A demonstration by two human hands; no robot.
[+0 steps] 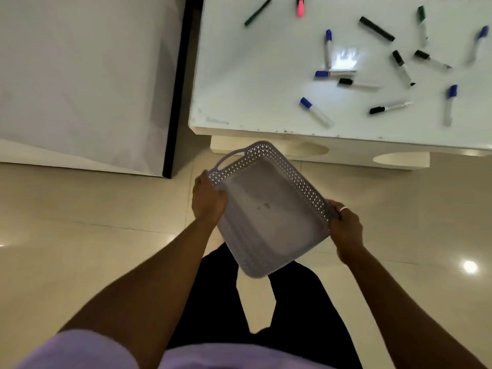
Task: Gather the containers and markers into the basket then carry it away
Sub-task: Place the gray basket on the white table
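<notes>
I hold a pale lilac perforated basket (269,209) in front of me above the floor, turned at an angle, with nothing inside. My left hand (209,199) grips its left rim near the handle. My right hand (346,227), with a ring on it, grips the right rim. Several markers lie scattered on the white table (253,75) ahead: blue-capped ones (315,111), black-capped ones (390,107), a black marker (376,29), a dark green pen (258,12) and a pink highlighter (300,8). No containers show in the view.
The table's near edge (319,134) runs just beyond the basket, with a white base (346,151) under it. A large white panel with a black edge (175,89) stands to the left. Glossy beige floor tiles (80,235) lie around my legs.
</notes>
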